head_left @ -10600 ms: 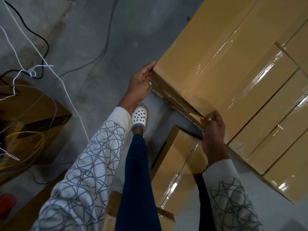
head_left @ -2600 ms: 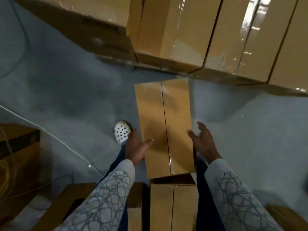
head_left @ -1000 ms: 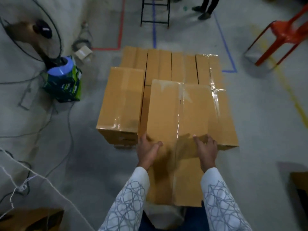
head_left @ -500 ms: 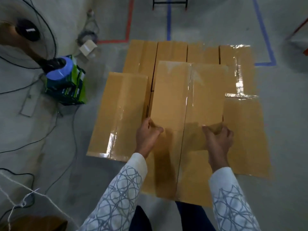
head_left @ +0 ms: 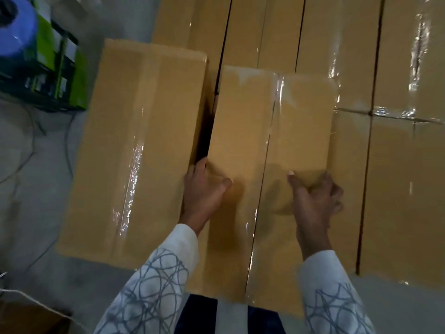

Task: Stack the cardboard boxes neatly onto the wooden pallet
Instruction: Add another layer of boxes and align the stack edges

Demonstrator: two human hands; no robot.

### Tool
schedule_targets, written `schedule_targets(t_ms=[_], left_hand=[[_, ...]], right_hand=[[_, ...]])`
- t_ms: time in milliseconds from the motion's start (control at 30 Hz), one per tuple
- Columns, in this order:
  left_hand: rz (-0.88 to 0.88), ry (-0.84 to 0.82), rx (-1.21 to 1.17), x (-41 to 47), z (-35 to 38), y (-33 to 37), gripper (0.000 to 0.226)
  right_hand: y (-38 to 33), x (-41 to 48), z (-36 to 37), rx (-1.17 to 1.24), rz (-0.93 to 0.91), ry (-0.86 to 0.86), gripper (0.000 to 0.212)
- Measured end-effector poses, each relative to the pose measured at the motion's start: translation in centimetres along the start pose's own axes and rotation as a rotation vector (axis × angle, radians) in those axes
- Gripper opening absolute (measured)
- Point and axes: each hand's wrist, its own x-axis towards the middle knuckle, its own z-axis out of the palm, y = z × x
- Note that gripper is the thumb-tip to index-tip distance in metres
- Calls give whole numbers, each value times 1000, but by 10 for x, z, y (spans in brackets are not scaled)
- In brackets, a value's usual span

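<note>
I hold a long taped cardboard box (head_left: 269,121) over the stack, its far end above the lower layer of boxes (head_left: 397,165). My left hand (head_left: 204,191) grips its left edge, thumb on top and fingers down the side. My right hand (head_left: 315,196) grips its right edge the same way. To its left lies another second-layer box (head_left: 139,141), with a narrow dark gap between the two. The near end of my box hangs out over my legs. The pallet is hidden under the boxes.
A green and black carton (head_left: 57,75) with a blue roll (head_left: 14,34) on it stands at the far left on the grey floor. Cables (head_left: 31,150) run across the floor beside the stack. A brown box corner (head_left: 29,317) shows at the bottom left.
I have stepped closer and the box has moved forward and down over the stack, closing in beside the left box. Both hands keep the same grip on its sides.
</note>
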Motion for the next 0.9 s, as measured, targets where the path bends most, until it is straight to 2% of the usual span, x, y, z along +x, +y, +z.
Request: schedule_targets(t_ms=[200,467,633,800,900], left_hand=[[-31,-2,52,-7,5,-17,82],[-26,-20,86,-7,-6,-6,82],[-16,4,84,0,-22,-7,88],[85,93,312,5,-26,-8,56],[194,209,366,5,-30,-13,49]], right_hand=[[22,-3,0,-36,26,-25,98],[5,-17,7,-28,11,-16,103],[-1,-14,19,7,-20,-29,96],[5,-10,28,10,-16,-56,97],[7,-17,31,-69,-55,-82,102]])
